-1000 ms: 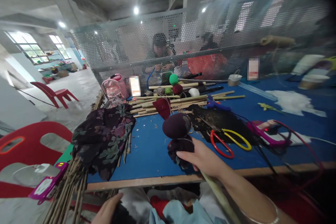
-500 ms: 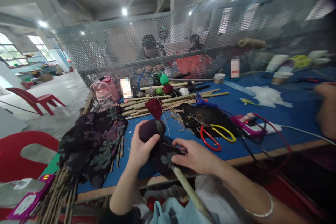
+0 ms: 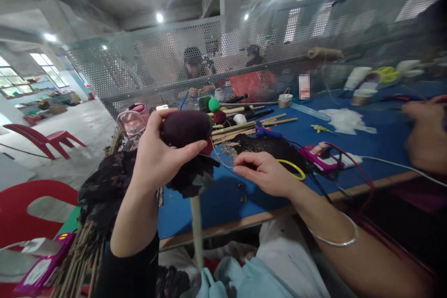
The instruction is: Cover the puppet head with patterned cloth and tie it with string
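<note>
While the left hand (image 3: 155, 153) grips the dark cloth-covered ball (image 3: 186, 128) from its side, thumb along the underside, the right hand (image 3: 263, 172) pinches a thin string (image 3: 220, 158) between fingertips. The ball is held above the blue desk (image 3: 223, 205); beneath it hang gathered cloth folds (image 3: 197, 179) and a pale stick (image 3: 197, 228). Assessment: ball probably light, fabric unlikely to slip; folds soft, stick stiff, string possibly breakable if jerked. Advised hold: palm around the ball, or the bare stick below the folds.
</note>
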Demonstrator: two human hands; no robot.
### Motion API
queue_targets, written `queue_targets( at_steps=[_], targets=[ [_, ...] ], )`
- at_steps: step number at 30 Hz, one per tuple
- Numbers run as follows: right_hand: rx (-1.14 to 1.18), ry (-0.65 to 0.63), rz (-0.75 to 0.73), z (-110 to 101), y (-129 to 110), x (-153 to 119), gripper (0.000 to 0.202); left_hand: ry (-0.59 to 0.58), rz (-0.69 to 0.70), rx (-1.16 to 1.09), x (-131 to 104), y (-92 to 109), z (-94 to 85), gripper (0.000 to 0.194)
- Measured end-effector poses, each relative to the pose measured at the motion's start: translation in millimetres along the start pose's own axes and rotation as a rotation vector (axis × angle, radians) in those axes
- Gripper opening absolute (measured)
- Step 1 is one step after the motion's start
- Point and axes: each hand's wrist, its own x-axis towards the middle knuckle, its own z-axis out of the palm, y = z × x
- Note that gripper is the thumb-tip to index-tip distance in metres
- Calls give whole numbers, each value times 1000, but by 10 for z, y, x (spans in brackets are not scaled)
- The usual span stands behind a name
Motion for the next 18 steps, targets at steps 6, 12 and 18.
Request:
queue_targets(
  at_steps=[6,12,18],
  targets=[
    [65,126,63,20,237,-128,30,-452,71,-23,137,-93,284,64],
    [-48,126,169,85,636,-139,29,-772,-168,-75,-226,-718,872,62],
    [-565,258,142,45,853,-219,36,-618,-359,-117,-484,-1089,970,78]
  ],
)
